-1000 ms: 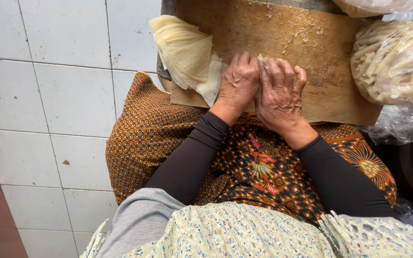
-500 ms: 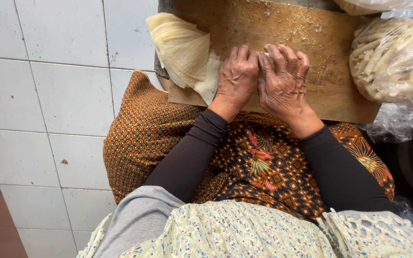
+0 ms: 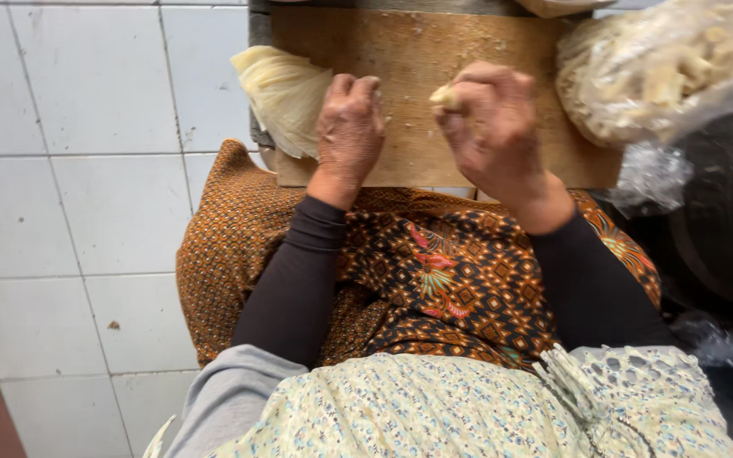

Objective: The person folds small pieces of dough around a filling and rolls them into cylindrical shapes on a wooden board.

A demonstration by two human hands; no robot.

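The right hand (image 3: 494, 127) pinches a small pale dough lump (image 3: 443, 96) over the wooden board (image 3: 417, 51). The left hand (image 3: 349, 127), beside that grip, lies curled and holds nothing. The lump looks soft and squashy, so pinch its middle gently
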